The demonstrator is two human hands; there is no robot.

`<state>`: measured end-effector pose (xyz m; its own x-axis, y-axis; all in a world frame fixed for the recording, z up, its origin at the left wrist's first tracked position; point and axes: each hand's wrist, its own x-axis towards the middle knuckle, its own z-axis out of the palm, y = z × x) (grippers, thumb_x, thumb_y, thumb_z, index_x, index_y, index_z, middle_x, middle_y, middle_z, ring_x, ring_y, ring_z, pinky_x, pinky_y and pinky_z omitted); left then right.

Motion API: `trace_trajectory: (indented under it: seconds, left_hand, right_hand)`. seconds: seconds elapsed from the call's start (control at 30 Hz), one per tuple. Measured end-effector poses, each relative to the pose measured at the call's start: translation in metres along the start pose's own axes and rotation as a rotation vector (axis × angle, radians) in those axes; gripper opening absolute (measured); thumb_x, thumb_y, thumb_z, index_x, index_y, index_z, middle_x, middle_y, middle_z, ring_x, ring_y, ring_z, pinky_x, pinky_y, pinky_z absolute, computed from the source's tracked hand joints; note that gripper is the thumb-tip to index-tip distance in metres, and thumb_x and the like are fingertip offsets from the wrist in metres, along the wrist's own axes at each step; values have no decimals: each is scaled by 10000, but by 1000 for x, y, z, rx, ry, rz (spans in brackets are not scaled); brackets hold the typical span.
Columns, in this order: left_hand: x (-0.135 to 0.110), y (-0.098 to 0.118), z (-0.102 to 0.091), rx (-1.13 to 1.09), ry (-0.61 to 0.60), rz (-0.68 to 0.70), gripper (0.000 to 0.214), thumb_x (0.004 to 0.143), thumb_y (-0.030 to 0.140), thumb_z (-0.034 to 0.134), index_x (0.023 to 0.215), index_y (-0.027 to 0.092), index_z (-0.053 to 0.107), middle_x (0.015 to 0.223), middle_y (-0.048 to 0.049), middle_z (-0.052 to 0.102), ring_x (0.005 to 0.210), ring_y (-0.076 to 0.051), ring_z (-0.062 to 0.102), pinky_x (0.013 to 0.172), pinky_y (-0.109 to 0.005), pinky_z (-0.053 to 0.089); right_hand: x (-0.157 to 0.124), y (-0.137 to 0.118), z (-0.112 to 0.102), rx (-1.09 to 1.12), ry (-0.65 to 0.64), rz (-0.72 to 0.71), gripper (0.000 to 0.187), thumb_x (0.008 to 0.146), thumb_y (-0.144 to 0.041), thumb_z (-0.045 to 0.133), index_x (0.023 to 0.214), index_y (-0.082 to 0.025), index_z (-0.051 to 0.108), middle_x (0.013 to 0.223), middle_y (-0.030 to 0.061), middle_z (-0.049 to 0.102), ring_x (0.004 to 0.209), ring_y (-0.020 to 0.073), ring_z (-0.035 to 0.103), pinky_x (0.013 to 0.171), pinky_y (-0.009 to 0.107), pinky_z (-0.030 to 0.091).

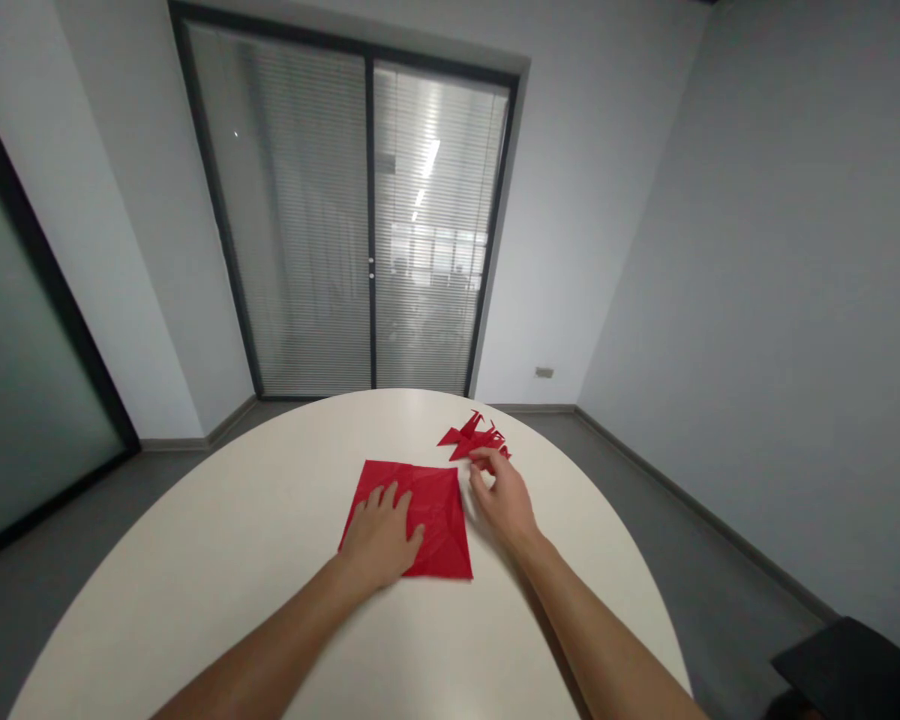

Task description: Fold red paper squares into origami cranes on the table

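Note:
A square sheet of red paper (441,520) with fold creases lies flat on the white round table. My left hand (381,535) rests on its left half, palm down and fingers spread, covering part of the lower left edge. Just off the sheet's upper right corner, my right hand (504,495) hovers with bent fingers; a gap shows between thumb and forefinger, with nothing visible in it. Beyond that hand stand several red folded paper cranes (469,437), close together and partly hidden by its fingers.
The white round table (232,560) fills the foreground. A dark chair (862,665) stands at the lower right. Behind the table are a black-framed glass partition with blinds (315,250) and grey-white walls, with a wall socket (544,372) low down.

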<state>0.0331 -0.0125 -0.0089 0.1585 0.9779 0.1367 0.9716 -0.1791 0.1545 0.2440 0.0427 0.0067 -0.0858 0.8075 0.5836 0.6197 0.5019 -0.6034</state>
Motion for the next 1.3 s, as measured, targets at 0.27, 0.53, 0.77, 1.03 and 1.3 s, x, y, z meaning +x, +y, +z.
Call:
trace_trajectory:
  seconds: [0.27, 0.53, 0.77, 1.03, 1.3]
  left_hand:
    - [-2, 18, -6, -42, 65, 88, 401, 936, 195, 374, 1226, 120, 642, 1252, -163, 661, 1196, -281, 587, 1047, -433, 436]
    - [13, -6, 15, -14, 5, 114, 517, 1005, 275, 316, 1464, 78, 450, 1566, -175, 382, 1458, -299, 354, 1194, -501, 290]
    - [3, 14, 13, -85, -15, 174, 528, 974, 194, 307, 1471, 75, 442, 1571, -152, 380, 1466, -246, 344, 1198, -423, 313]
    - [11, -8, 17, -37, -46, 143, 553, 998, 296, 283, 1521, 143, 379, 1617, -108, 292, 1500, -270, 261, 1220, -492, 220]
    - [7, -1, 8, 88, 89, -29, 593, 918, 152, 358, 1491, 3, 380, 1593, -195, 312, 1501, -303, 245, 1222, -462, 216]
  right_hand:
    - [-30, -23, 29, -147, -560, -124, 511, 1040, -409, 312, 1425, -146, 521, 1519, 142, 466, 1450, 268, 357, 1194, 458, 267]
    - [-29, -20, 30, -394, -679, 20, 663, 1022, -518, 274, 1559, -129, 303, 1633, 115, 222, 1523, 304, 147, 1232, 470, 130]
    - [-29, -19, 31, -474, -582, 100, 680, 1013, -475, 292, 1544, -50, 309, 1623, 161, 237, 1514, 341, 169, 1227, 506, 96]
    - [-27, -17, 20, -342, -720, -57, 700, 1014, -515, 295, 1558, -75, 279, 1623, 134, 234, 1518, 297, 174, 1234, 460, 157]
    - [-24, -14, 21, -406, -626, -18, 703, 1008, -511, 344, 1529, -39, 340, 1596, 181, 295, 1499, 325, 231, 1233, 458, 168]
